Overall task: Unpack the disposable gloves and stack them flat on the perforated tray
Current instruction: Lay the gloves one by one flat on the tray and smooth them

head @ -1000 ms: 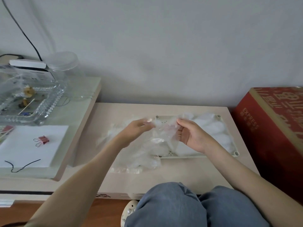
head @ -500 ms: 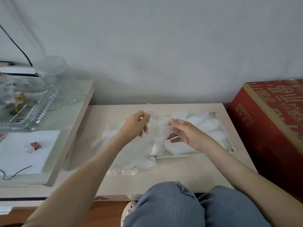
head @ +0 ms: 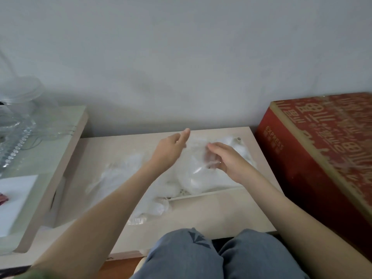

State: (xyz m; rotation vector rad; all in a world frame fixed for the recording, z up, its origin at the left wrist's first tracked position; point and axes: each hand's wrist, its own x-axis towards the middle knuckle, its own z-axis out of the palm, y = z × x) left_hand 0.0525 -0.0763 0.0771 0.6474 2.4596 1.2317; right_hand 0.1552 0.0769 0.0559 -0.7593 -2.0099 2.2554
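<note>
A thin clear disposable glove (head: 198, 156) is stretched between my two hands above the white perforated tray (head: 203, 195). My left hand (head: 170, 148) pinches the glove's left edge, its fingers reaching toward the wall; it is blurred. My right hand (head: 226, 161) grips the glove's right side with curled fingers. Under the hands, a flat pile of gloves (head: 201, 179) covers most of the tray. A crumpled clear plastic pack with more gloves (head: 122, 172) lies on the table left of the tray.
A large red cardboard box (head: 322, 150) stands against the table's right side. On the higher shelf to the left are a glass dish (head: 14, 137), a clear jar (head: 26, 93) and white paper (head: 14, 200). My knees (head: 201, 256) are at the table's front edge.
Both hands have moved away from me and to the right, over the tray, carrying the glove. The left hand's fingers now reach further out. The camera has also tilted up.
</note>
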